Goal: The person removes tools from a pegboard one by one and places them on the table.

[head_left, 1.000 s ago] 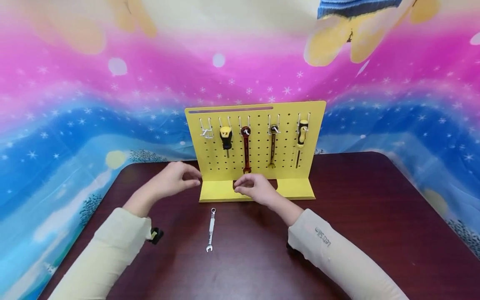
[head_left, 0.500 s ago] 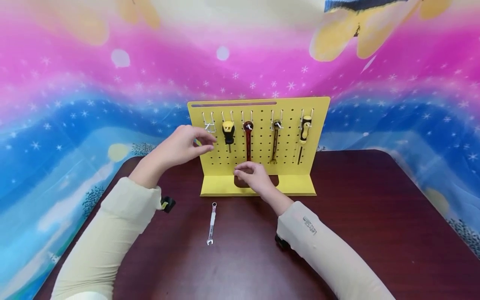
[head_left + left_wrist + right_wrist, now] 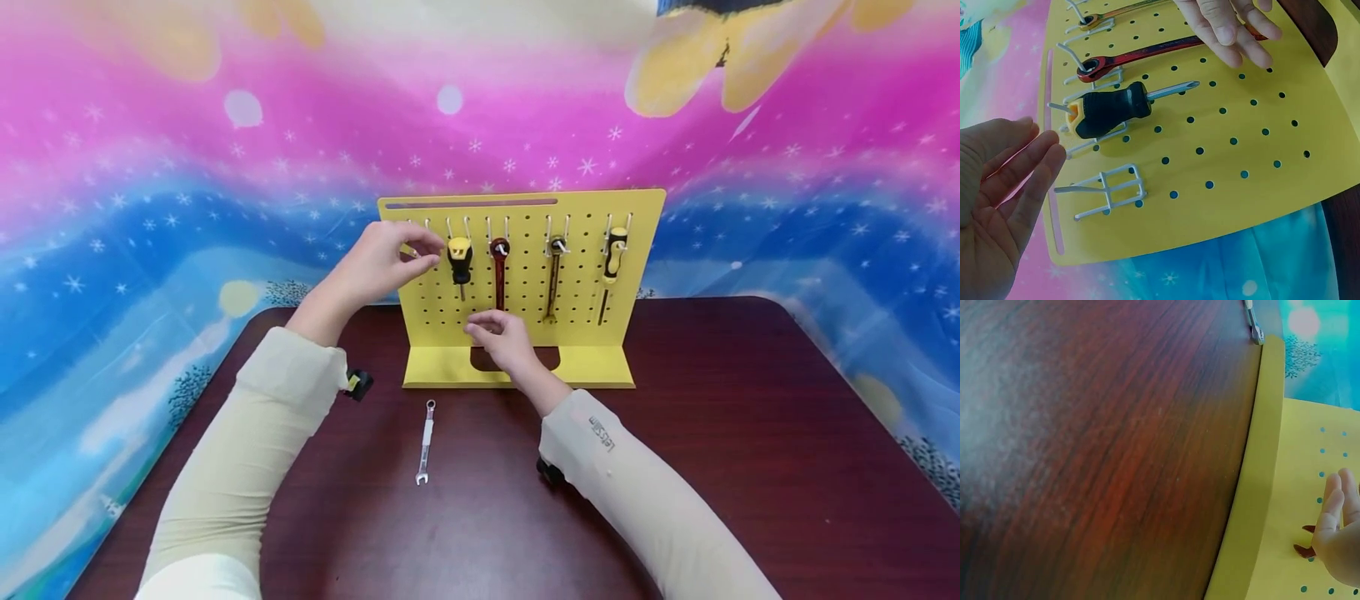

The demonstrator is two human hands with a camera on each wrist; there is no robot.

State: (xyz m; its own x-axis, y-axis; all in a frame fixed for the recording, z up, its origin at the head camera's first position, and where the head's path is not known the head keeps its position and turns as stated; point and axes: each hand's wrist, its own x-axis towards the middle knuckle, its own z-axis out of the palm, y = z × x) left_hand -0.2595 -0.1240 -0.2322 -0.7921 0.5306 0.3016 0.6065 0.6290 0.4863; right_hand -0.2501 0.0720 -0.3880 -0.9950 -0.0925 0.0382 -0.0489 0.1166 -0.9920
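Observation:
My left hand point(image 3: 393, 260) is raised just left of a stubby black-and-yellow screwdriver point(image 3: 461, 260) on a yellow pegboard point(image 3: 438, 329). In the left wrist view its fingers are bent slightly, with nothing between them, apart from the screwdriver point(image 3: 1113, 111). A bare white hook point(image 3: 1110, 190) is on the board beside that hand. My right hand point(image 3: 506, 340) hovers low before the board, empty, fingers loosely bent, covering the lower end of a red wrench point(image 3: 500, 271). On the table lies a silver combination wrench point(image 3: 426, 443).
Farther right on the board hang a dark golden wrench point(image 3: 554, 279) and a long yellow-and-black screwdriver point(image 3: 613, 258). The board stands on a dark red-brown table point(image 3: 712, 433). Behind it hangs a colourful printed cloth point(image 3: 322, 150).
My left hand has risen from beside the board's base to the level of the hooks and shifted right. My right hand has moved up slightly. The silver wrench stays on the table.

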